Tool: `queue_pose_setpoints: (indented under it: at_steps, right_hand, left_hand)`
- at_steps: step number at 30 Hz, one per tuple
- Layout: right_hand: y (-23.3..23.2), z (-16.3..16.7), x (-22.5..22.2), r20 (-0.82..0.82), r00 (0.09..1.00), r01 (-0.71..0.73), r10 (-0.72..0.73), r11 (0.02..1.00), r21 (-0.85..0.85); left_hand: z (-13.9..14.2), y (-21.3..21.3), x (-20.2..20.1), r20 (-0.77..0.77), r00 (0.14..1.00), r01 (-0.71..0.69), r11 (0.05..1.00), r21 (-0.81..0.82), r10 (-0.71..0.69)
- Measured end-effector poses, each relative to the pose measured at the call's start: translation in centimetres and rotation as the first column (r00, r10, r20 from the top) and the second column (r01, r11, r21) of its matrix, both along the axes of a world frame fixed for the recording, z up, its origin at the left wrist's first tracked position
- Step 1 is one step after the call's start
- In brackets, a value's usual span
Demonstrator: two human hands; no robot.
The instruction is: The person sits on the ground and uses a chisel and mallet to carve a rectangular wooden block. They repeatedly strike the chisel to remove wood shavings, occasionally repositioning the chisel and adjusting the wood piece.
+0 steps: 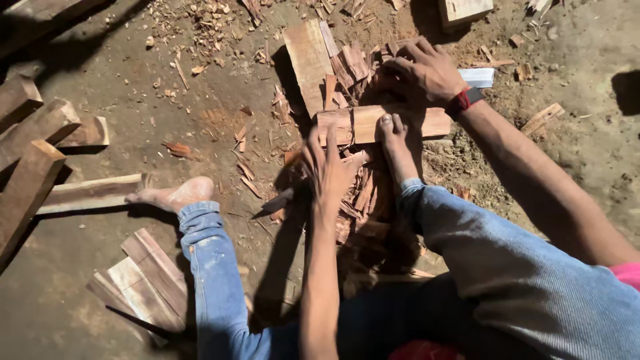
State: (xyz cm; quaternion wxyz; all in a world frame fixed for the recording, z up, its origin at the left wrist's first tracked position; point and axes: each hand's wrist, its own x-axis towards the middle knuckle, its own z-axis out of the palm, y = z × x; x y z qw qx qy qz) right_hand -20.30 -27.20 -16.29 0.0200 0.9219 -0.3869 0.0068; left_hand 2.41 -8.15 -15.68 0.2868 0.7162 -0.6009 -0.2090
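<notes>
The jeans-clad right leg (pixel 507 267) low in the frame ends in a bare foot (pixel 398 143) pinning the wooden block (pixel 380 123) at centre, left hand (pixel 330 170) spread over chips (pixel 363 193), right hand (pixel 420 70) curled among offcuts above; I'd judge steadying comes before cutting.

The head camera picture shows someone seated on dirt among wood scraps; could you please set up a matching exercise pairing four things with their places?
Things:
1. left hand
2. right hand
3. right foot
4. left foot

Places:
A. toes resting on the wooden block
B. on the dirt beside a long plank
C. beyond the block, among the wood pieces, red band at the wrist
D. fingers spread over the wood chips, near side of the block

Pairs: 1-D, 2-C, 3-A, 4-B
</notes>
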Motion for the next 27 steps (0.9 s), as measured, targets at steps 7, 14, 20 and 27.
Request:
queue_pose_setpoints:
  at_steps: [7,14,20,27]
  right_hand:
    - [-0.5,0.2,0.1,-0.161,0.972,-0.206,0.169,0.945,-0.255]
    - [0.2,-0.5,0.3,-0.16,0.982,-0.122,0.099,0.983,-0.139]
    - [0.4,0.7,0.2,0.127,0.992,-0.02,0.019,1.0,0.007]
    - [0.4,4.6,2.1,0.723,0.681,-0.222,0.111,0.973,0.059]
  left_hand:
    - [-1.5,-6.1,3.1,0.017,0.997,-0.078,0.99,0.117,0.077]
    - [-1.8,-5.6,1.1,0.025,0.997,0.081,0.996,-0.046,-0.079]
    - [-1.2,-6.2,1.2,0.156,0.98,0.118,0.993,0.027,-0.121]
    - [-3.6,-7.3,0.7,-0.662,0.564,-0.349,0.869,0.35,0.493]
